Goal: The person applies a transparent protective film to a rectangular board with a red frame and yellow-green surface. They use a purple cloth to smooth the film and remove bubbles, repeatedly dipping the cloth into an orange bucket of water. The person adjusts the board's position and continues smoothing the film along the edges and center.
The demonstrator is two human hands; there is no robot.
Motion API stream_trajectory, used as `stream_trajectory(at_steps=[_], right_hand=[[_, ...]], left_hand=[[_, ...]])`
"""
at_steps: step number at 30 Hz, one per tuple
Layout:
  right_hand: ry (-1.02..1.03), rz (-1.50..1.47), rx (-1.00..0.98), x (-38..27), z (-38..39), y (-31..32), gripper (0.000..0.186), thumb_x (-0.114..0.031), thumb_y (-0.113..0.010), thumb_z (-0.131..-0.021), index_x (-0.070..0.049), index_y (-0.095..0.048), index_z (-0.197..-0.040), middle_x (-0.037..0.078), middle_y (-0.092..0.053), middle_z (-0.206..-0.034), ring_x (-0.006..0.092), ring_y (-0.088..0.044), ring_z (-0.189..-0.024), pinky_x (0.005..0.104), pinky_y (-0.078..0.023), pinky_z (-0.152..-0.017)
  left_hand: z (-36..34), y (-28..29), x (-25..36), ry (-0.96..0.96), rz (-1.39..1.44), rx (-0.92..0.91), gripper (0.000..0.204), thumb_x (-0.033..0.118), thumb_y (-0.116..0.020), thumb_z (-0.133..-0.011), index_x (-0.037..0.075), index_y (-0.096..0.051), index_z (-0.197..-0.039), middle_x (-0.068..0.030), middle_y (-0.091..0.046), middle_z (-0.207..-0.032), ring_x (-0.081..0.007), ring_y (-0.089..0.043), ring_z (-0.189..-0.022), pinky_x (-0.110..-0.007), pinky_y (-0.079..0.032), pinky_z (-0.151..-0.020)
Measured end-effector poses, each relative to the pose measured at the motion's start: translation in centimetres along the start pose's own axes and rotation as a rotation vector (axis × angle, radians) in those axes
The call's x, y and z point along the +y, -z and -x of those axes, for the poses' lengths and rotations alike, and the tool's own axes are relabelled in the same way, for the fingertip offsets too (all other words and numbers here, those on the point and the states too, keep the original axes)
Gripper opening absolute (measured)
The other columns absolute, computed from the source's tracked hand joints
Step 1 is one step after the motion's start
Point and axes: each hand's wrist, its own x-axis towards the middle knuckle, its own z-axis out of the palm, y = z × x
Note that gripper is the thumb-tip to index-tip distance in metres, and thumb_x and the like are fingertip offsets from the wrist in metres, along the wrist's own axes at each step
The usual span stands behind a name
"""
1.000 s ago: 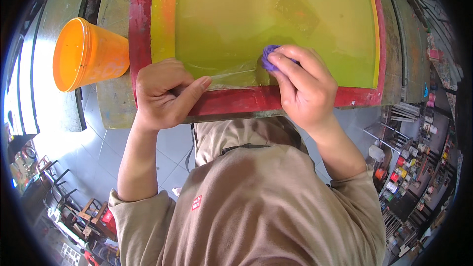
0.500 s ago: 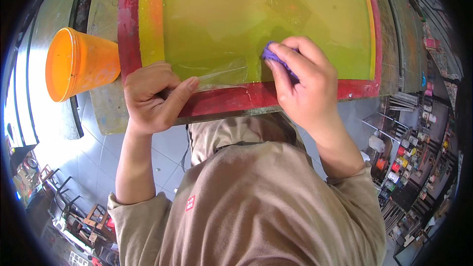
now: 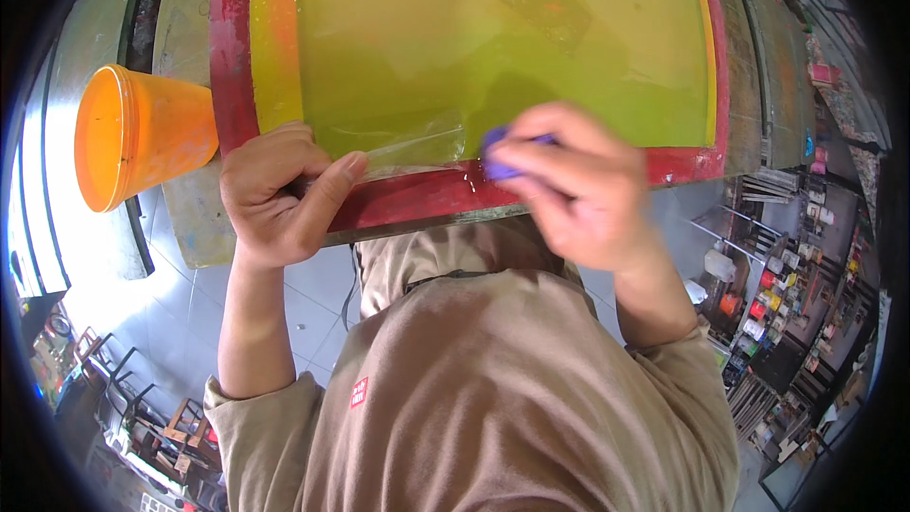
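Note:
A screen-printing frame (image 3: 233, 38) with red edges and yellow-green mesh (image 3: 398, 38) lies in front of me. My left hand (image 3: 280, 192) is closed at its near left corner, fingers curled over the edge. Between its thumb and fingers is the end of a clear film strip (image 3: 422, 145), which stretches right along the mesh's near border. A wadded purple cloth (image 3: 500, 150) is pinched in my right hand (image 3: 590, 185), slightly blurred. The cloth is at the inner side of the near red edge, just beyond the strip's right end. Darker rectangular patch (image 3: 547, 5) shows farther up the mesh.
An orange bucket (image 3: 147, 137) lies tilted left of the frame, beside the worktable (image 3: 194, 228). Several paint containers (image 3: 773, 299) crowd a rack at the right. Chairs and clutter (image 3: 180, 427) stand at lower left on the tiled floor (image 3: 313, 284).
My right hand has moved the purple cloth left and toward me, from the mesh down to the near red edge. My left hand keeps its grip; the whole view has shifted slightly.

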Motion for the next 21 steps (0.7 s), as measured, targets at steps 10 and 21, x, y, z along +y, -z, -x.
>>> stream_trajectory(at_steps=[10, 21], right_hand=[[0.126, 0.001, -0.149, 0.9, 1.3, -1.2, 0.026, 0.010, -0.067, -0.061, -0.002, -0.067, -0.084, 0.011, -0.058, -0.082, 0.0277, -0.058, -0.071, 0.0356, -0.046, -0.061], [0.029, 0.327, 0.119, 0.1, 0.4, -1.6, 0.032, 0.009, -0.065, -0.065, -0.002, -0.068, -0.095, 0.015, -0.056, -0.100, 0.0310, -0.057, -0.082, 0.0369, -0.048, -0.071]], left_hand=[[0.0, 0.2, 0.0, -0.020, 0.008, -0.003, 0.024, -0.005, -0.070, -0.069, 0.001, -0.052, -0.054, -0.0038, -0.039, -0.046, -0.0142, -0.033, -0.043, -0.030, -0.022, -0.043], [0.1, 0.3, -0.1, -0.020, 0.001, 0.021, 0.025, -0.004, -0.070, -0.070, 0.001, -0.051, -0.054, -0.0037, -0.039, -0.047, -0.0139, -0.032, -0.043, -0.029, -0.021, -0.043]])
